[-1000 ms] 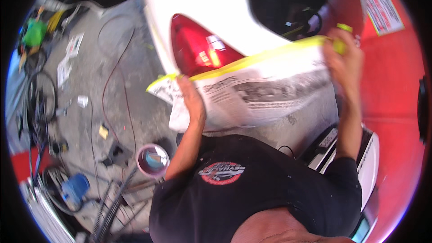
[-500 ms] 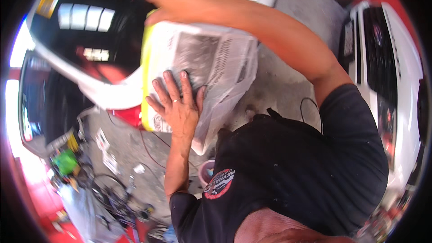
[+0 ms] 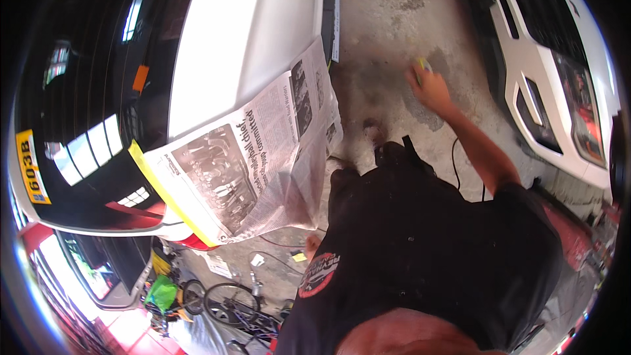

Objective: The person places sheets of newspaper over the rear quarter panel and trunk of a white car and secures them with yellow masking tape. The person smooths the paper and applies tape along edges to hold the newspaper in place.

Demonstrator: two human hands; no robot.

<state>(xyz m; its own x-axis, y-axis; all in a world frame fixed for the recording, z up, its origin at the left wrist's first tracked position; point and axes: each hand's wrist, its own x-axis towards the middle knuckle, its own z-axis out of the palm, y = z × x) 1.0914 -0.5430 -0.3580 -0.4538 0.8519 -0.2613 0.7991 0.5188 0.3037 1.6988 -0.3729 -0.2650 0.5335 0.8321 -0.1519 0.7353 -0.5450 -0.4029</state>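
A sheet of newspaper (image 3: 217, 171) hangs over the rear corner of a white car (image 3: 227, 39). Along its left edge runs a strip of yellow masking tape (image 3: 172, 198). The paper's right side droops in folds past the bumper. Out over the floor, away from the car, my right hand (image 3: 430, 89) is closed around a small roll of yellow tape (image 3: 424, 64), partly hidden by the fingers. Only a bit of my left hand (image 3: 312, 244) shows, low beside my shirt below the newspaper; its fingers cannot be made out.
A second white car (image 3: 559, 72) stands on the right, its front toward me. At the lower left lie a bicycle (image 3: 233, 302) and a green bag (image 3: 161, 292). A dark cable (image 3: 455, 161) trails on the concrete floor (image 3: 388, 20).
My left hand has come off the newspaper, where it lay flat, and dropped to my side. My right hand has swung from over the car to the right, above the floor.
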